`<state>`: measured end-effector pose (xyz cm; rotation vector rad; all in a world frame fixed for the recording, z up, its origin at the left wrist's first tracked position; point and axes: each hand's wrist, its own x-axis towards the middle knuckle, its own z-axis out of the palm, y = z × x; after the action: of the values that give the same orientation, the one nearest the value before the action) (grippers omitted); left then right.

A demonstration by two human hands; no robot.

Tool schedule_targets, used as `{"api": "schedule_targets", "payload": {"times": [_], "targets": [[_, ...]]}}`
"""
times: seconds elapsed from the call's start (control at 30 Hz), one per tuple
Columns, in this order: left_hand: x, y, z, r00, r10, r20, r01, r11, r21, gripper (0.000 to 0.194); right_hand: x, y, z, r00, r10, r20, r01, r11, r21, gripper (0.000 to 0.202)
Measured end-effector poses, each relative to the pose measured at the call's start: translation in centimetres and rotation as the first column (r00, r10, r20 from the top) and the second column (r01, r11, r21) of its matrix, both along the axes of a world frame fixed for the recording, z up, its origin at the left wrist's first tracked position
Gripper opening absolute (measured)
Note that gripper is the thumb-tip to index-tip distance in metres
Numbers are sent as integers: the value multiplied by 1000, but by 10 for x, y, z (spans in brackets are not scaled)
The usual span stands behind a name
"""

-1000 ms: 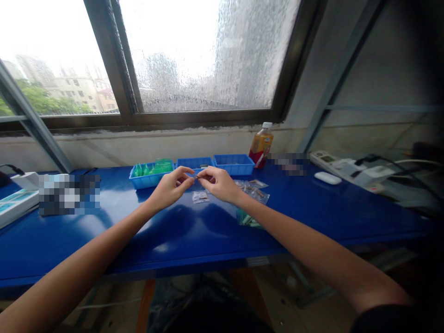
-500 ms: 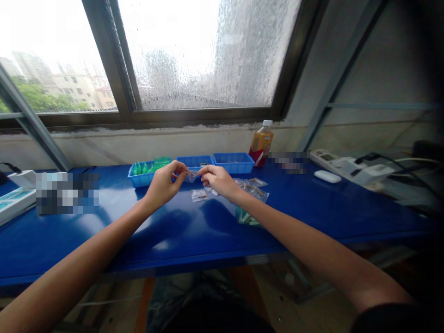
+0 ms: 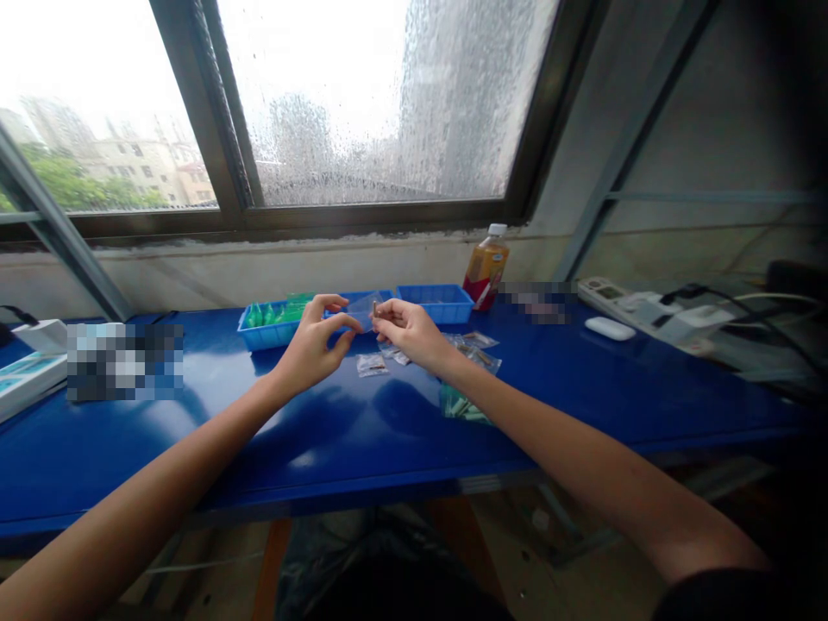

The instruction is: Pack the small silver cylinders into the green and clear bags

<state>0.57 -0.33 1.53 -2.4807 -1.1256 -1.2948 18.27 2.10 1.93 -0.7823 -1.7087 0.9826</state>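
My right hand (image 3: 410, 332) pinches the right edge of a small clear plastic bag (image 3: 360, 308) above the table. A small dark object stands at its fingertips, too small to make out. On the bag's other side is my left hand (image 3: 316, 341), thumb and fingers apart; whether a fingertip touches the film I cannot tell. Beneath the hands lies a small clear packet (image 3: 372, 366) with something thin inside. Several similar packets (image 3: 479, 352) form a pile by my right wrist. A green bag (image 3: 462, 407) of pale stick-like pieces is partly covered by my right forearm.
Three blue trays stand along the wall: a left tray (image 3: 259, 337) with green items, a middle one partly hidden, and a right tray (image 3: 440, 312). Beside them is a drink bottle (image 3: 486, 267). Farther right are a white case (image 3: 609, 329) and a power strip (image 3: 601, 295) with cables.
My left fingers have spread from a pinch and lost their hold on the bag. The bag now shows more of its film, held by my right hand. The packets on the table stay put.
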Motion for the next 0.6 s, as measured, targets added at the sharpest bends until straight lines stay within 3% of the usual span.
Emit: {"api": "schedule_targets", "payload": {"times": [0.13, 0.27, 0.43, 0.6], "targets": [[2, 4, 0, 978, 5, 209, 56, 957, -284, 19, 0, 3, -7, 986, -91, 140, 64, 980, 187, 10], [4, 4, -1, 953, 39, 301, 72, 935, -348, 33, -1, -3, -8, 948, -137, 287, 44, 950, 310, 8], [4, 1, -1, 997, -5, 78, 26, 961, -276, 23, -1, -6, -9, 893, -142, 428, -15, 939, 344, 8], [-1, 1, 0, 992, -38, -118, 8, 970, -244, 11, 1, -4, -11, 821, -191, 539, -67, 904, 422, 12]]}}
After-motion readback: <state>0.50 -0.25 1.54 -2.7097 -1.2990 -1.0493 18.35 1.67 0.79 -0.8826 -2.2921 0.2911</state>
